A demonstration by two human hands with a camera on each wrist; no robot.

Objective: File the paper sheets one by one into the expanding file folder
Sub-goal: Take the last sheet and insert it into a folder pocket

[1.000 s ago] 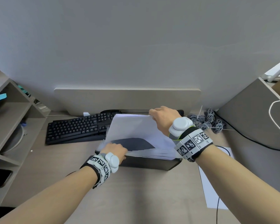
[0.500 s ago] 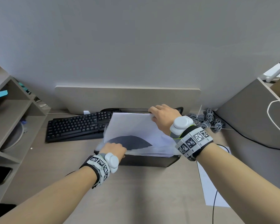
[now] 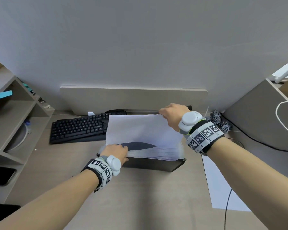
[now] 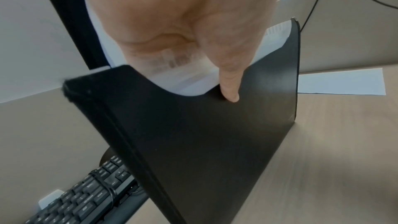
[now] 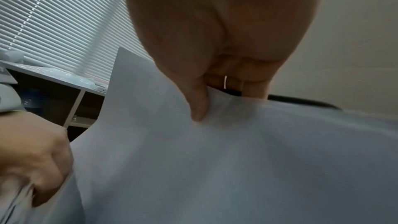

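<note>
A black expanding file folder (image 3: pixel 153 165) stands open on the desk with several white dividers fanned out. My left hand (image 3: pixel 118 151) grips its left front. The thumb (image 4: pixel 228 84) presses on the black front wall (image 4: pixel 204 134), and the fingers are curled in among the dividers, as the left hand (image 5: pixel 36 159) shows in the right wrist view. My right hand (image 3: pixel 170 114) pinches the top right corner of a white sheet (image 3: pixel 140 128). Its thumb (image 5: pixel 198 105) lies on the near face of the sheet (image 5: pixel 237 159). The sheet stands upright, and its lower edge is hidden inside a pocket.
A black keyboard (image 3: pixel 78 128) lies behind the folder on the left. Loose white sheets (image 3: pixel 221 188) lie on the desk at the right, crossed by a black cable (image 3: pixel 227 209). Coiled cables (image 3: pixel 221 122) sit at the back right. A shelf unit (image 3: pixel 10 113) stands at the left.
The sheet has levelled out and sunk a little deeper into the folder, so the dark gap in front of it is narrower. My left hand has kept its grip in the same place.
</note>
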